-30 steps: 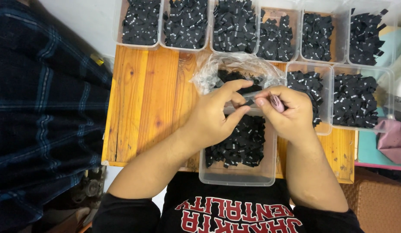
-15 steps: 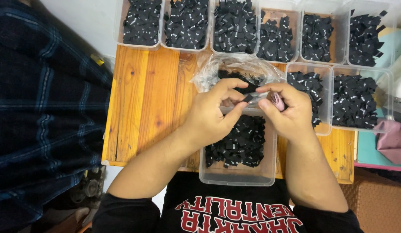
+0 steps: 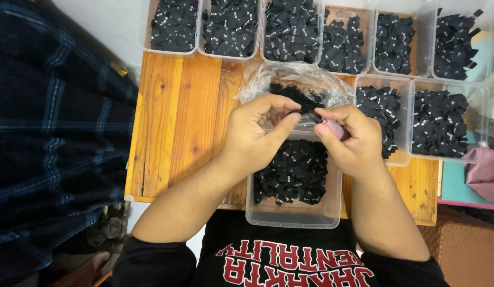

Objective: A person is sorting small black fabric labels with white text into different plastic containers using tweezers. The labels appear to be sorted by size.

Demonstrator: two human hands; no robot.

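Head view, looking straight down: both hands meet over a clear plastic tub (image 3: 295, 212) sitting at the near edge of the wooden table (image 3: 178, 122). The tub is roughly half full of small black fabric labels (image 3: 295, 172), so plenty has been dropped in, though a crumpled clear bag (image 3: 295, 85) just beyond the hands holds more. Left hand (image 3: 255, 135) is curled, thumb and forefinger pinching a black label at the fingertips. Right hand (image 3: 350, 141) mirrors it, fingers pressed together around a small pink object (image 3: 332, 128); what it is, I cannot tell. Both forearms angle in from the body, wrists raised above the tub. Further tubs of black labels (image 3: 289, 29) line the far edge and right side, all well stocked.
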